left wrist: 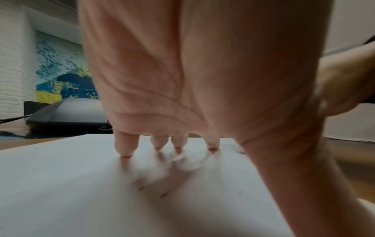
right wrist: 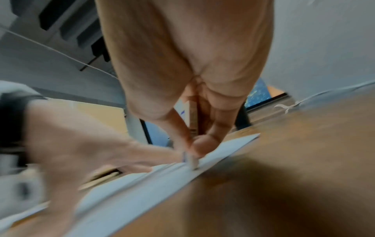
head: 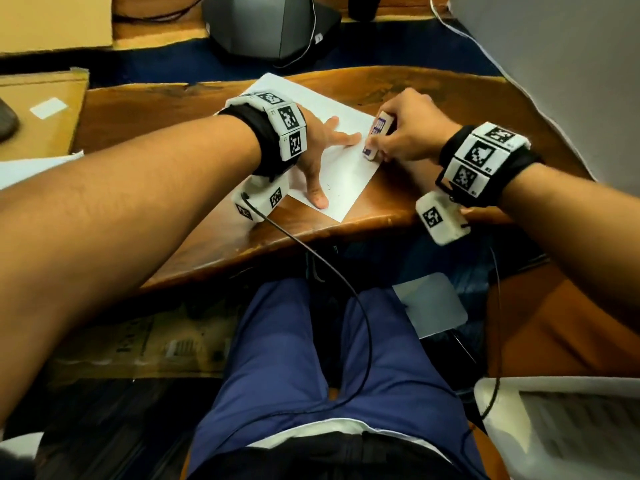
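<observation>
White rectangular eraser [head: 380, 125] presses flat, smooth paper [head: 343, 169].

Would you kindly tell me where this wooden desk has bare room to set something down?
Bare wood lies on the desk between the paper and the cardboard, and beyond the right hand toward the far edge. The paper's right edge is crowded: left hand pressing, eraser gripped there.
</observation>
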Demonstrator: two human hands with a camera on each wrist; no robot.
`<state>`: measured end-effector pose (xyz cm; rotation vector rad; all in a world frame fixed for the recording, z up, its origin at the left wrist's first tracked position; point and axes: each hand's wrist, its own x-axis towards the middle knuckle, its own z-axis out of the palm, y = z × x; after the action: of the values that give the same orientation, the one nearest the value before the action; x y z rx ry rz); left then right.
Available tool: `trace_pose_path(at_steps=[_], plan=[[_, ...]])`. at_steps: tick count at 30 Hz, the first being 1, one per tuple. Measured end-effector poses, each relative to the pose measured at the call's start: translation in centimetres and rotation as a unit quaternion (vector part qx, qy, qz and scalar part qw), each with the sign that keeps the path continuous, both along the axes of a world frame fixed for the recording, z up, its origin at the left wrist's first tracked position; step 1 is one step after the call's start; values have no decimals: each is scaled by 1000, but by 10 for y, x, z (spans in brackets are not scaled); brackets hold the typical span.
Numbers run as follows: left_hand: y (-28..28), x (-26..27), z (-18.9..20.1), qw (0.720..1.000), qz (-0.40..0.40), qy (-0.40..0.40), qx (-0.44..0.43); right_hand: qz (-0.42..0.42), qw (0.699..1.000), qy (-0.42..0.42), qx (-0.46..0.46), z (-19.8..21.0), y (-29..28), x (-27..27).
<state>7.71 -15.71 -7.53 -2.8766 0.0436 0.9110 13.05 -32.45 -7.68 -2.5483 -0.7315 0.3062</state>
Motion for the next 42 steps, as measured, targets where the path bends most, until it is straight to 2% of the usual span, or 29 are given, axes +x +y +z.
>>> trace_pose_path(at_steps=[2,4,5,7,9,11,13,14,16,18,19,23,24,28,29,33,34,36,38,39,42], plan=[[0,0,2,1000,0,-1,7,60,998,-11,-10,-5,5,-16],[1,0,3,1000,4,1,2,123,992,15,-32,-10,5,-32],[2,1,2,1000,5,3,-1,110,993,29,-31,-9,4,-27],[3,1,0,1000,3,8,-11,18,999,49,-6,-1,-1,-7],[2,1,-2,1000,3,5,-13,-32,999,12,-5,1,-3,7],[3,2,-1,1000,-1,4,-2,14,1000,-13,-10,-5,2,-6],[3,2,0,1000,-1,6,1,101,995,13,-25,-10,7,-28],[3,2,1,1000,-1,7,0,107,993,39,-28,-9,7,-28],[4,3,0,1000,1,10,-9,37,998,56,-16,-3,5,-9],[4,2,-1,1000,5,4,-17,-33,999,18,-5,3,2,13],[4,1,-2,1000,4,2,-16,-40,999,2,1,2,3,14],[4,2,-2,1000,-8,-7,-3,92,996,-8,-19,-11,16,-27],[5,2,-2,1000,-8,-6,-6,94,995,1,-25,-10,17,-26],[5,0,-2,1000,-4,0,-25,-34,999,8,1,0,12,9],[4,0,-2,1000,-3,-2,-19,-33,999,0,5,-1,13,8],[7,0,-2,1000,-15,-15,-12,93,995,11,-18,-12,21,-30],[8,0,-3,1000,-11,-13,-18,82,996,18,-20,-10,21,-26],[8,1,-4,999,-10,-5,-35,7,1000,21,-2,-4,17,-6],[8,0,-5,999,-11,-5,-33,-37,999,-12,6,-1,17,7],[8,-1,-4,1000,-13,-4,-26,-24,999,-19,11,-3,19,1],[7,-4,2,999,-20,-16,-18,101,995,-6,0,-11,27,-38]])
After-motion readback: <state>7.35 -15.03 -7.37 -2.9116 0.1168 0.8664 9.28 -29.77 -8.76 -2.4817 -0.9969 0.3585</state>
